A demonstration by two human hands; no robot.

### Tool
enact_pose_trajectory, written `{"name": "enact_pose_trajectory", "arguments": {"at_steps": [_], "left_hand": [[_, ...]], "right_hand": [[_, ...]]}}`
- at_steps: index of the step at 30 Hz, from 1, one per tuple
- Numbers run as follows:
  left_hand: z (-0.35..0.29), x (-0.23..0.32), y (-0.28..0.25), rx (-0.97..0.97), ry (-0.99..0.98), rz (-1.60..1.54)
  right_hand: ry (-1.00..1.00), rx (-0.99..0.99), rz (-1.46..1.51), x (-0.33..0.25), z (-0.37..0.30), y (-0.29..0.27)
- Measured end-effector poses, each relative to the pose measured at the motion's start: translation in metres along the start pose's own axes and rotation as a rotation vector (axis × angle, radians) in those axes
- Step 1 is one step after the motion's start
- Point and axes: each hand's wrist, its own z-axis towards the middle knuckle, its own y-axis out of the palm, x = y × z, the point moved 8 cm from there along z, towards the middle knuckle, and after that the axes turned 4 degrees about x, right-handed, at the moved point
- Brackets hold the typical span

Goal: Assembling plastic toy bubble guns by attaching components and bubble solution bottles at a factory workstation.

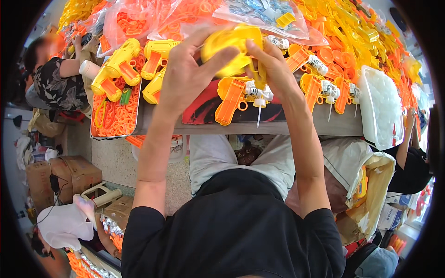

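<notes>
Gripping a rounded yellow plastic shell (237, 45) right of left hand (184, 69), left of right hand (276, 70) (both touching, long axis blurring).

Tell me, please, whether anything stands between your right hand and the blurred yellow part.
Nothing visible does: the right hand already has its thumb against the yellow part, and the left hand grips it from the other side.
</notes>
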Motion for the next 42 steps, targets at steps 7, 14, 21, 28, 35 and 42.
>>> {"name": "enact_pose_trajectory", "arguments": {"at_steps": [7,14,21,28,35,42], "left_hand": [[-0.011,0.025,0.062,-0.324,0.323,-0.139],[-0.014,-0.017,0.068,-0.634,0.379,0.261],[-0.051,-0.060,0.120,-0.916,0.369,0.372],[-0.046,-0.063,0.136,-1.012,0.272,0.404],[-0.041,-0.065,0.140,-1.073,0.161,0.492],[-0.048,-0.064,0.145,-1.173,0.213,0.577]], "right_hand": [[0.283,-0.052,0.473,0.021,-0.058,0.027],[-0.092,0.295,-0.307,0.077,-0.093,-0.085],[-0.152,0.133,-0.685,0.075,-0.084,-0.049],[-0.101,0.150,-0.749,0.079,-0.074,-0.058],[-0.160,0.154,-0.701,0.076,-0.076,-0.055],[-0.156,0.181,-0.680,0.075,-0.077,-0.055]]}}
